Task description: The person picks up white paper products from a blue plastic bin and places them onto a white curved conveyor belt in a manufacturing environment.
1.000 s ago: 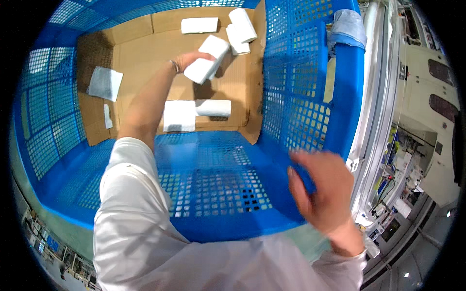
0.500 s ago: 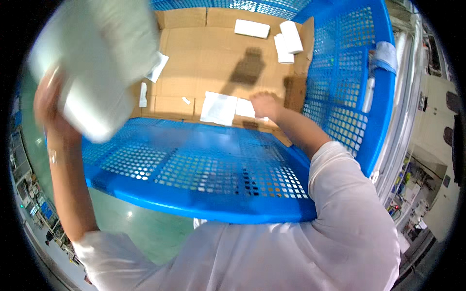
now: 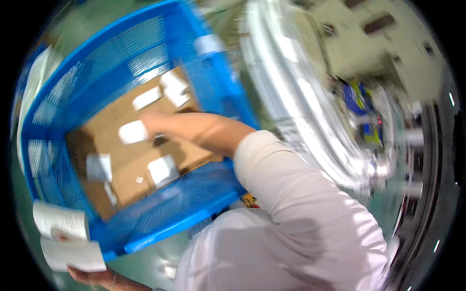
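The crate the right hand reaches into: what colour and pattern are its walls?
Blue plastic crate with perforated mesh-like walls and a brown cardboard liner, shown in the head view.

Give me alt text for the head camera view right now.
The person's right hand reaches into a blue mesh crate lined with cardboard, touching a white packet among several scattered ones. The left hand, outside the crate at lower left, holds two white packets. The picture is motion-blurred.

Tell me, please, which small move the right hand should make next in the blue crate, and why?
Probably close the right hand on the white packet at its fingertips and lift it. The hand is already there in the blue crate, and the left hand holds similar white packets outside.
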Demonstrator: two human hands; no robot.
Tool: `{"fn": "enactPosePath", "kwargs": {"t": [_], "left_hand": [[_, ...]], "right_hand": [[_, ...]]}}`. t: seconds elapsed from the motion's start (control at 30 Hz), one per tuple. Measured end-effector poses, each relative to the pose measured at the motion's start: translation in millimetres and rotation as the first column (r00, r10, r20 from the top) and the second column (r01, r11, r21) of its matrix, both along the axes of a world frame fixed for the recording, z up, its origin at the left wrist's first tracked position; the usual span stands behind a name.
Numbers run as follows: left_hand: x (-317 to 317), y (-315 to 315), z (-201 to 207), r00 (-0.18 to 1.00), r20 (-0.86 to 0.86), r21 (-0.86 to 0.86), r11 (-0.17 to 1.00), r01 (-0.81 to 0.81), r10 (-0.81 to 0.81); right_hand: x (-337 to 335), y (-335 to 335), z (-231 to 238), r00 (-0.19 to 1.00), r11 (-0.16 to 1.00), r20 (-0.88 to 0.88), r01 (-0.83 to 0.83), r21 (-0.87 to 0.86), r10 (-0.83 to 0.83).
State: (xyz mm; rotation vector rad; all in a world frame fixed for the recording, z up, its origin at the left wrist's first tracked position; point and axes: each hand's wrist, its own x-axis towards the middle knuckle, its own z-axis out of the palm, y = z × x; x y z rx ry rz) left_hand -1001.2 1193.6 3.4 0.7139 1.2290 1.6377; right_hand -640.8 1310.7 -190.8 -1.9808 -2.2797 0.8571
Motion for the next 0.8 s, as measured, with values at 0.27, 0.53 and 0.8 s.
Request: {"fn": "enactPosePath", "kwargs": {"t": [0.27,0.53,0.8], "left_hand": [[180.8,5.9,9.2,0.843,0.129,0.238,0.841,0.485,-0.523],[298.3,-61.1,31.4,0.601,0.211,0.295,0.636,0.713,-0.771],[374.7,-114.5,16.7,-0.272,0.234,0.573,-0.093,0.814,-0.933]], "right_hand": [[111.9,-169.1,238.5,0.43,0.864,-0.835,0.494,-0.101,-0.343],[207.2,-436.1,253.3,0.21,0.519,-0.869,0.853,-0.062,-0.449],[268.3,-632.1,194.0,-0.116,-0.083,-0.83,0.993,-0.084,-0.546]]}}
